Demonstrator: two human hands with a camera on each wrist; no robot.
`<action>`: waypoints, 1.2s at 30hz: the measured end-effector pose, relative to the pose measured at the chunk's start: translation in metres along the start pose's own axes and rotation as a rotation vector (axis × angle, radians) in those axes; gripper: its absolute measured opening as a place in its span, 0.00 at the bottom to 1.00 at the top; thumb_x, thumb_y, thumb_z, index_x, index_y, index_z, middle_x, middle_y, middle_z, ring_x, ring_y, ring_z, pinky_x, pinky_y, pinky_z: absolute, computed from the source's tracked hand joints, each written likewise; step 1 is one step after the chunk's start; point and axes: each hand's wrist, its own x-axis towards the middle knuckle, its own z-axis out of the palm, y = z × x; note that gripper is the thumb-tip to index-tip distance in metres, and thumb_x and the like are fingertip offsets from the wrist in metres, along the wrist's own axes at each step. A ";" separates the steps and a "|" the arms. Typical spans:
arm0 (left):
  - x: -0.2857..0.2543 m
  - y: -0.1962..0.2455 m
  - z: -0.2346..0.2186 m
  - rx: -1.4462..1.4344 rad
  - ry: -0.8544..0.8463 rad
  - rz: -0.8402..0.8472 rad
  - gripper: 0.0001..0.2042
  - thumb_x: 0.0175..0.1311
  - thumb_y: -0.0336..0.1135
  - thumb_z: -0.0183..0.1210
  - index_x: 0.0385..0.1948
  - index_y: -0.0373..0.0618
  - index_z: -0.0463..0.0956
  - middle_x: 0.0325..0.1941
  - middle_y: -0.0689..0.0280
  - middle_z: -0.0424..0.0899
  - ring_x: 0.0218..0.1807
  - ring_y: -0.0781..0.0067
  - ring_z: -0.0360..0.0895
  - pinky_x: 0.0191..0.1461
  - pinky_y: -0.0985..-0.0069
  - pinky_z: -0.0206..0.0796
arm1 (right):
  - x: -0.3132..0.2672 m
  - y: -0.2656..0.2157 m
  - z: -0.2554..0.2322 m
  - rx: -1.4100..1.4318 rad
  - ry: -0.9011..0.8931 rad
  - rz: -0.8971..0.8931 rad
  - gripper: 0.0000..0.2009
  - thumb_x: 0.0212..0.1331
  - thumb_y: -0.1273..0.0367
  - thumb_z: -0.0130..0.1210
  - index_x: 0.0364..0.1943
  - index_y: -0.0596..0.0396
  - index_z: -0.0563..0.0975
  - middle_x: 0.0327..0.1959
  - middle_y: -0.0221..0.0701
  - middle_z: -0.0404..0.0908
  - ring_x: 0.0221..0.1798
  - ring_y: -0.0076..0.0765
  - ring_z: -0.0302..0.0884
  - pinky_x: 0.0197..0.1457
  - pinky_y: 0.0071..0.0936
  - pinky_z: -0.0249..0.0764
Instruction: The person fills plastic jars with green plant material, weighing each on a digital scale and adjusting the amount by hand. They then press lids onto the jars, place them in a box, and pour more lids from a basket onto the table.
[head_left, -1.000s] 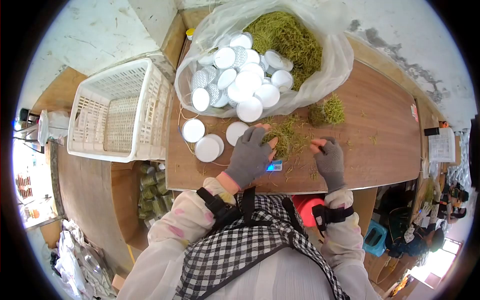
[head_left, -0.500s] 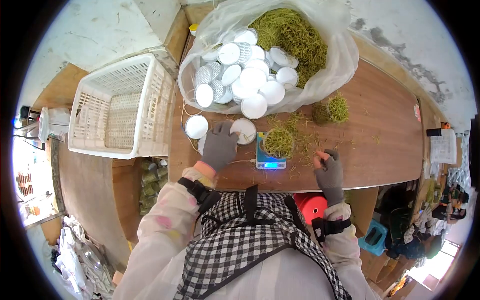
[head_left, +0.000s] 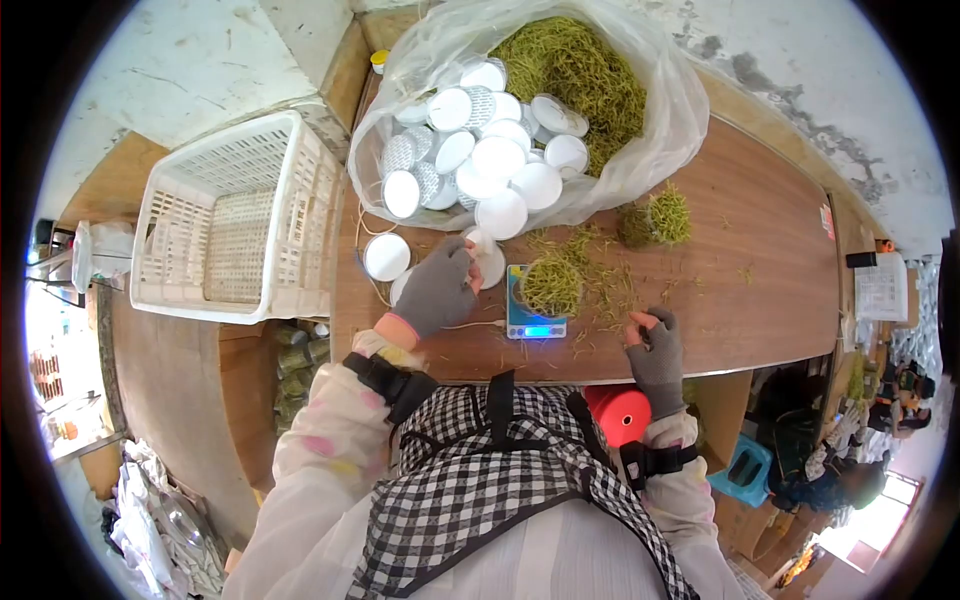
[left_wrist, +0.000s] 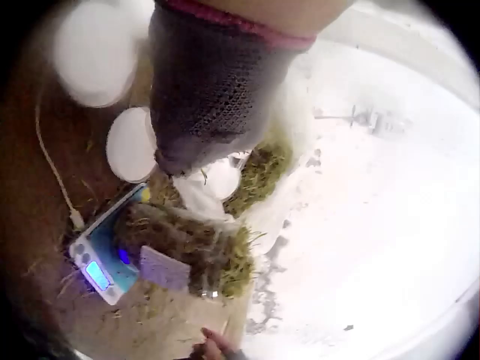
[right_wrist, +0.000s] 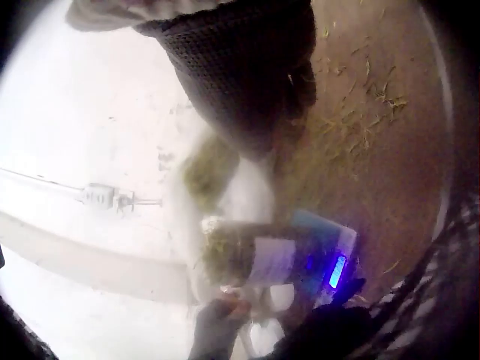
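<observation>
My left hand (head_left: 436,288), in a grey fingerless glove, pinches a round white lid (head_left: 480,240) at its fingertips, above another white lid (head_left: 492,266). Most of this grip is hidden behind the glove in the left wrist view. To its right, a clear container packed with green moss (head_left: 552,288) stands on a small blue-and-white scale (head_left: 518,322) whose display is lit. A pale label (left_wrist: 165,268) shows on the container's side. My right hand (head_left: 656,350) rests near the table's front edge, fingers loosely curled, holding nothing, with loose moss (head_left: 608,290) beside it.
A large plastic bag (head_left: 672,130) at the back holds several white lids (head_left: 498,157) and a moss heap (head_left: 600,80). Another moss-filled container (head_left: 655,218) lies right of the scale. A white crate (head_left: 285,220) stands left. A cable (head_left: 475,323) reaches the scale.
My left hand has left the moss container and moved left to the lids, where one lid now shifts upward. The scale and container are uncovered. My right hand has drawn slightly toward the table's front edge.
</observation>
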 end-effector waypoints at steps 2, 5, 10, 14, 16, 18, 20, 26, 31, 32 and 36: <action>0.002 0.001 -0.015 -0.029 0.059 0.030 0.09 0.55 0.31 0.65 0.32 0.40 0.75 0.45 0.55 0.80 0.47 0.53 0.80 0.48 0.63 0.74 | 0.005 -0.002 0.001 0.006 0.009 -0.028 0.13 0.57 0.73 0.64 0.48 0.53 0.81 0.48 0.42 0.76 0.46 0.46 0.77 0.49 0.34 0.75; 0.006 0.018 -0.044 -0.115 0.112 -0.015 0.10 0.56 0.31 0.65 0.32 0.40 0.72 0.37 0.60 0.78 0.40 0.62 0.79 0.44 0.69 0.72 | 0.021 -0.007 -0.002 0.010 0.018 -0.079 0.13 0.58 0.73 0.63 0.48 0.53 0.81 0.48 0.42 0.76 0.46 0.44 0.77 0.50 0.34 0.75; 0.010 0.044 -0.074 -0.537 0.114 -0.050 0.13 0.62 0.37 0.64 0.32 0.45 0.67 0.32 0.75 0.66 0.36 0.85 0.65 0.39 0.81 0.63 | 0.060 -0.051 -0.026 0.045 0.012 -0.181 0.19 0.55 0.72 0.67 0.53 0.53 0.79 0.50 0.41 0.76 0.48 0.44 0.77 0.52 0.34 0.75; 0.017 0.084 -0.076 -0.994 -0.060 -0.079 0.14 0.63 0.39 0.66 0.34 0.43 0.69 0.34 0.74 0.67 0.36 0.84 0.66 0.40 0.81 0.63 | 0.080 -0.140 -0.034 0.185 -0.090 -0.401 0.39 0.47 0.68 0.75 0.66 0.52 0.69 0.59 0.44 0.71 0.56 0.50 0.74 0.60 0.39 0.72; 0.021 0.104 -0.066 -1.000 -0.113 -0.058 0.14 0.64 0.40 0.66 0.35 0.43 0.71 0.35 0.74 0.69 0.37 0.83 0.67 0.40 0.81 0.64 | 0.080 -0.160 -0.021 0.190 -0.111 -0.561 0.45 0.44 0.67 0.77 0.70 0.52 0.65 0.61 0.45 0.68 0.59 0.52 0.72 0.63 0.41 0.71; 0.021 0.114 -0.060 -1.006 -0.161 -0.040 0.14 0.64 0.40 0.67 0.36 0.43 0.72 0.36 0.73 0.70 0.37 0.82 0.69 0.40 0.81 0.65 | 0.081 -0.171 -0.009 0.163 -0.237 -0.633 0.48 0.43 0.66 0.78 0.71 0.52 0.62 0.64 0.46 0.65 0.63 0.57 0.68 0.67 0.45 0.68; 0.015 0.116 -0.054 -1.264 -0.261 -0.252 0.17 0.63 0.44 0.68 0.39 0.41 0.74 0.38 0.72 0.73 0.38 0.81 0.72 0.41 0.79 0.69 | 0.082 -0.166 -0.005 0.175 -0.247 -0.584 0.47 0.43 0.65 0.77 0.71 0.52 0.62 0.63 0.46 0.65 0.64 0.57 0.68 0.67 0.45 0.68; -0.026 0.068 -0.001 -0.328 0.079 -0.106 0.20 0.61 0.46 0.69 0.46 0.40 0.77 0.39 0.63 0.79 0.37 0.73 0.78 0.42 0.72 0.73 | 0.100 -0.069 0.031 0.308 -0.228 -0.050 0.42 0.55 0.58 0.72 0.71 0.57 0.63 0.63 0.45 0.71 0.61 0.44 0.72 0.63 0.38 0.71; -0.032 0.076 0.012 -0.245 0.037 -0.122 0.21 0.61 0.46 0.69 0.48 0.39 0.77 0.40 0.57 0.81 0.36 0.63 0.80 0.40 0.69 0.73 | 0.101 -0.086 0.040 0.696 -0.367 0.402 0.38 0.62 0.53 0.66 0.70 0.61 0.66 0.63 0.44 0.74 0.57 0.35 0.74 0.61 0.32 0.71; -0.030 0.078 0.012 -0.250 0.052 -0.083 0.21 0.61 0.45 0.68 0.48 0.40 0.77 0.40 0.56 0.81 0.36 0.60 0.81 0.40 0.67 0.72 | 0.101 -0.085 0.046 0.631 -0.377 0.323 0.38 0.62 0.52 0.66 0.70 0.61 0.66 0.63 0.45 0.73 0.58 0.38 0.74 0.61 0.34 0.72; -0.024 0.080 0.020 -0.197 0.095 -0.041 0.17 0.62 0.43 0.67 0.46 0.42 0.79 0.39 0.56 0.82 0.35 0.54 0.81 0.40 0.63 0.71 | 0.100 -0.096 0.052 0.215 -0.362 -0.037 0.40 0.58 0.52 0.68 0.70 0.57 0.66 0.61 0.50 0.73 0.60 0.49 0.75 0.63 0.39 0.71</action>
